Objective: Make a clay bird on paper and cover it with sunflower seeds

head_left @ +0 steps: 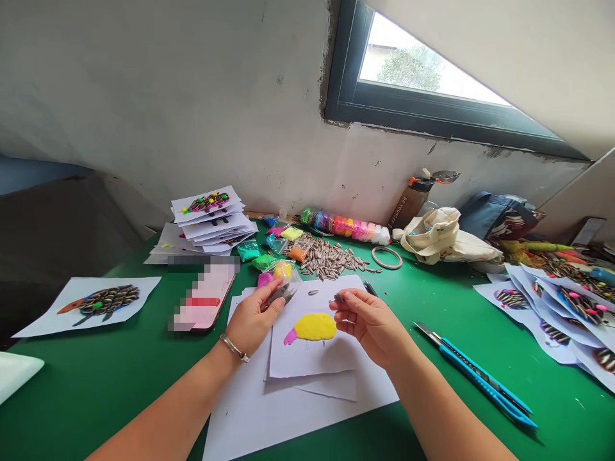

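My left hand [254,319], with a silver bracelet at the wrist, is closed on a see-through bag of dark clay [287,292]. A small dark lump [339,298], apparently clay, is pinched between the thumb and fingertips of my right hand [372,320]. Between and below the hands lies a white paper [307,365] with a flat yellow clay body [314,326] and a pink clay head [290,337]. Two short leg lines are drawn under the body. One sunflower seed [313,292] rests near the paper's top edge.
Behind the hands are a sunflower seed pile [327,256], clay packets [263,261] and a tape ring [387,258]. A blue utility knife [480,374] lies right, blade out. Finished pictures [113,301] and a pink phone-like object [206,301] lie left; a brown bottle [410,202] stands by the wall.
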Action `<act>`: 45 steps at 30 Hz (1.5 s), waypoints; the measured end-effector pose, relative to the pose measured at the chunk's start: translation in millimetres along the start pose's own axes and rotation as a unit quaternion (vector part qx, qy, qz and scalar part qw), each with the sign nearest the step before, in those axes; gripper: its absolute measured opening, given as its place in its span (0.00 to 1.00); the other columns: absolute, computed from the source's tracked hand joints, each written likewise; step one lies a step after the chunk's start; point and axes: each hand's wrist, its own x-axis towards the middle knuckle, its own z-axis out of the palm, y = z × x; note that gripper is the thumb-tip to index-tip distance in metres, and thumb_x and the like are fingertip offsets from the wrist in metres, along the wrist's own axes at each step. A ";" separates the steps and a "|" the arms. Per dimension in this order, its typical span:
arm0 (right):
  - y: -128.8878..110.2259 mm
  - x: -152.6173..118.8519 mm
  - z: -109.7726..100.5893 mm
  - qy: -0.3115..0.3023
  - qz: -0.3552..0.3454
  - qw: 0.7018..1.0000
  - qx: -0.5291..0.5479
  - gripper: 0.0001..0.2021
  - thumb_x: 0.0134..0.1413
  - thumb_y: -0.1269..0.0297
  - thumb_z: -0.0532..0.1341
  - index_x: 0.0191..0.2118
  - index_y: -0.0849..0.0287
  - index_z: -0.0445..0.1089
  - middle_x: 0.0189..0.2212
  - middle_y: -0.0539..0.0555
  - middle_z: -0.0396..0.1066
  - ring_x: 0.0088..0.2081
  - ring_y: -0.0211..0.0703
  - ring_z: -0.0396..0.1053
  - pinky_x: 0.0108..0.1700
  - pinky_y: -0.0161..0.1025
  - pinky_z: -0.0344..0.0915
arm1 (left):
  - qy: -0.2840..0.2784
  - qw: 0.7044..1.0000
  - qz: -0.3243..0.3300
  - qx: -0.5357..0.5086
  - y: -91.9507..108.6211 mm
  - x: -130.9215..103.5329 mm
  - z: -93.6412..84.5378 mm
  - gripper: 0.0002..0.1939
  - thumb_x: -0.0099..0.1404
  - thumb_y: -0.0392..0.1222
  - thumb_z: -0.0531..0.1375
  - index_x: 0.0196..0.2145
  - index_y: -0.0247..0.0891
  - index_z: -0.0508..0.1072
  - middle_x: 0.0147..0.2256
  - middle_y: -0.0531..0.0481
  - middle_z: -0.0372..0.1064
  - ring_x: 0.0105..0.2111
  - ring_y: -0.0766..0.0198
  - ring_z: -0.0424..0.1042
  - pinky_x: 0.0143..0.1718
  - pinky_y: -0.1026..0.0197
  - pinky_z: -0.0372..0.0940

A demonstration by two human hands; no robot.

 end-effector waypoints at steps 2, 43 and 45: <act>0.9 0.6 -0.9 -0.005 -0.005 1.000 -0.007 0.15 0.46 0.56 0.70 0.35 0.59 0.71 0.32 0.53 0.74 0.29 0.35 0.68 0.35 0.36 0.64 | 0.005 0.999 0.021 0.041 -3.6 0.8 -0.1 0.27 0.58 0.46 0.63 0.55 0.39 0.70 0.53 0.46 0.71 0.54 0.53 0.68 0.55 0.57 0.63; 20.4 -16.8 24.6 -0.011 -0.317 0.838 -0.443 0.09 0.57 0.74 0.57 0.39 0.55 0.71 0.31 0.49 0.73 0.32 0.37 0.69 0.36 0.34 0.65 | -0.130 0.939 -0.153 -0.280 34.0 -25.2 44.4 0.21 0.44 0.51 0.74 0.32 0.35 0.80 0.31 0.46 0.76 0.32 0.62 0.73 0.38 0.60 0.69; 20.7 -15.9 24.4 -0.019 -0.323 0.829 -0.456 0.08 0.58 0.73 0.57 0.36 0.55 0.72 0.30 0.49 0.73 0.32 0.37 0.68 0.35 0.34 0.65 | -0.128 0.940 -0.156 -0.276 32.9 -25.5 42.4 0.20 0.43 0.52 0.74 0.30 0.35 0.80 0.29 0.48 0.75 0.30 0.65 0.72 0.36 0.62 0.68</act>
